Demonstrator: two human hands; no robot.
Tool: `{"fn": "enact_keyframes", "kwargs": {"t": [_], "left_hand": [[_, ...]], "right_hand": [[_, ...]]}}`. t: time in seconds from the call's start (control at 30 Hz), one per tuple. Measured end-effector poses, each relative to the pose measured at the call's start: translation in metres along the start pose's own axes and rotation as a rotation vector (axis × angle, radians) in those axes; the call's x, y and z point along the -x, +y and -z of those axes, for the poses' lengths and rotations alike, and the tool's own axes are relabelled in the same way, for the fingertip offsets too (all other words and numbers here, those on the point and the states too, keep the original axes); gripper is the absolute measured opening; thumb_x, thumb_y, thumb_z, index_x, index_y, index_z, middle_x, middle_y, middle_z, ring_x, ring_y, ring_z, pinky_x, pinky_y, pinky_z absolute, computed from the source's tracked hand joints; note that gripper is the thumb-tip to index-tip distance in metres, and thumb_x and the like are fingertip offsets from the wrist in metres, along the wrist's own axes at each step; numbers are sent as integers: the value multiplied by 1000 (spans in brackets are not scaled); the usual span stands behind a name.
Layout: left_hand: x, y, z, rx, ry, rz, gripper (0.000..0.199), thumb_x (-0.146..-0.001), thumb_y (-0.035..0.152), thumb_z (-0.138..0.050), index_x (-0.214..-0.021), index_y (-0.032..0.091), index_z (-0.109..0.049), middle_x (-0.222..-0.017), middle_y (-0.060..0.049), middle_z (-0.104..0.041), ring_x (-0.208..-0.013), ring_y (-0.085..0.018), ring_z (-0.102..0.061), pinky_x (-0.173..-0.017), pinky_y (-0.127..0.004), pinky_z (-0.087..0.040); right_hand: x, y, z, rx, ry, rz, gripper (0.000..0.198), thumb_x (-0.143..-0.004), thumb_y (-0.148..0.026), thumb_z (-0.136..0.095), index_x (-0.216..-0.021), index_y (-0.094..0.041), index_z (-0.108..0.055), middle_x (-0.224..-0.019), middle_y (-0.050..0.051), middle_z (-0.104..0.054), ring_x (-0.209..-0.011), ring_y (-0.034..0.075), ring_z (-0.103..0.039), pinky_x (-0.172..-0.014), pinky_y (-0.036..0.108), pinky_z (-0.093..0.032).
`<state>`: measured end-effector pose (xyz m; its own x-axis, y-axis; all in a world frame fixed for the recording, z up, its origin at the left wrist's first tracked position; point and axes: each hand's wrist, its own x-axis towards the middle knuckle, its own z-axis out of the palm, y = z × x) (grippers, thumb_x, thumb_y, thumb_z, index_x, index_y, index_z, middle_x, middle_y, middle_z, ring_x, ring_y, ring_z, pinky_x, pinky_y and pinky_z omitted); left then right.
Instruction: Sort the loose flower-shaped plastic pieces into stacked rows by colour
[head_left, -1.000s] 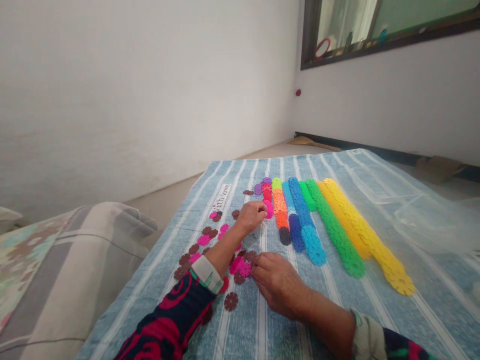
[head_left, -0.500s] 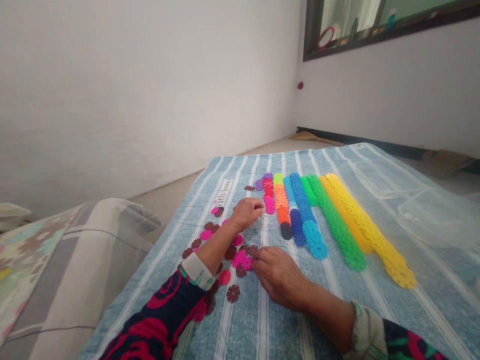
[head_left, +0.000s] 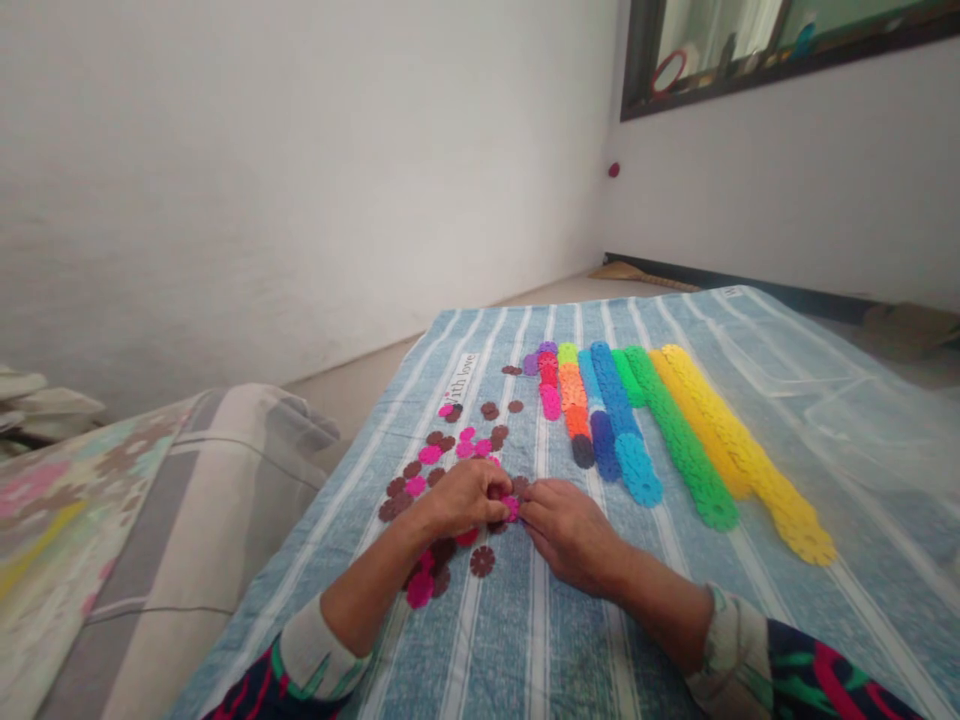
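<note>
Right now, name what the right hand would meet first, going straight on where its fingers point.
The right hand would probably meet the pink disc at its fingertips, with the left hand just beyond; depth is unclear.

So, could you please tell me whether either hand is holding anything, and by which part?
The left hand and right hand have fingertips at opposite edges of a pink flower-shaped disc; whether either grips it cannot be told.

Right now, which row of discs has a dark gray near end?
The orange row, lime at its far end, between the pink-tipped row and the blue ones; no other row's near end is dark gray.
</note>
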<state>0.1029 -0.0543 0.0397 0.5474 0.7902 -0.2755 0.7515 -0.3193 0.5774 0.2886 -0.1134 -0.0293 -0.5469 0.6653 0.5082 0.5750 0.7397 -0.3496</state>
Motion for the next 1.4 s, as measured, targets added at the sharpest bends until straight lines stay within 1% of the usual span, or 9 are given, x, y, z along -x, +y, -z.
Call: {"fn": "enact_keyframes", "kwargs": {"t": [0.13,0.23,0.5,0.63,0.77,0.9,1.1,1.23,1.4], "left_hand": [[1,4,-1,-81,12,-37,6,-66,18,-62,-61,16,-61,-61,3,-57,-60,-10,-49,-57,-22,-33],[0,3,0,-66,-6,-31,4,-67,18,-62,-64,16,-62,-65,2,-58,-62,-11,-50,-59,-23,-35],[0,2,-3,91,0,45,8,-62,18,-62,-62,16,-55,-60,3,-57,-58,-10,-48,-55,-21,-34],[2,0,3,214,-43,74,9,-63,22,-62,-62,15,-57,-59,3,-58,-56,-10,-49,-53,-21,-33],[-2,2,15,296,-43,24,18,-63,31,-66,-61,15,-58,-55,3,-55,-53,-9,-46,-52,-21,-33],[-25,8,21,293,91,14,19,-65,33,-65,-63,15,-60,-54,4,-52,-51,-8,-42,-51,-22,-32],[-87,8,13,207,385,-71,16,-65,29,-63,-58,15,-60,-55,4,-52,-57,-10,-46,-57,-23,-36],[-120,5,7,134,470,-47,10,-65,23,-60,-59,15,-63,-54,4,-54,-57,-11,-47,-56,-23,-35],[-139,4,4,64,500,-63,10,-66,19,-59,-58,16,-64,-54,3,-55,-58,-12,-50,-57,-23,-37]], "right_hand": [[0,0,-1,-3,-5,4,16,-93,-12,-46,-96,-16,-62,-95,9,-65,-91,23,-58,-80,38,-48],[0,0,-1,1,0,9,16,-93,-12,-47,-96,-16,-62,-98,9,-65,-91,23,-58,-81,38,-48],[-2,1,0,35,-7,12,12,-89,-11,-50,-86,-15,-62,-91,9,-64,-86,23,-56,-76,36,-48],[-2,2,-1,27,2,13,14,-90,-11,-48,-88,-16,-61,-90,9,-63,-85,22,-55,-76,35,-47],[-1,3,-1,-6,5,8,18,-90,-10,-45,-95,-17,-61,-92,8,-63,-88,22,-55,-78,35,-45],[-1,3,-2,-27,7,5,20,-90,-11,-45,-100,-18,-61,-98,8,-64,-91,22,-56,-81,35,-45],[-2,2,-2,-11,13,-3,17,-89,-10,-47,-96,-17,-61,-106,9,-65,-92,23,-56,-82,36,-45],[-3,1,-1,0,8,-12,18,-87,-10,-50,-99,-18,-61,-109,9,-65,-92,23,-56,-79,36,-45],[-3,1,1,-35,-12,-16,26,-86,-8,-51,-107,-19,-62,-114,9,-64,-98,23,-56,-83,37,-44]]}}
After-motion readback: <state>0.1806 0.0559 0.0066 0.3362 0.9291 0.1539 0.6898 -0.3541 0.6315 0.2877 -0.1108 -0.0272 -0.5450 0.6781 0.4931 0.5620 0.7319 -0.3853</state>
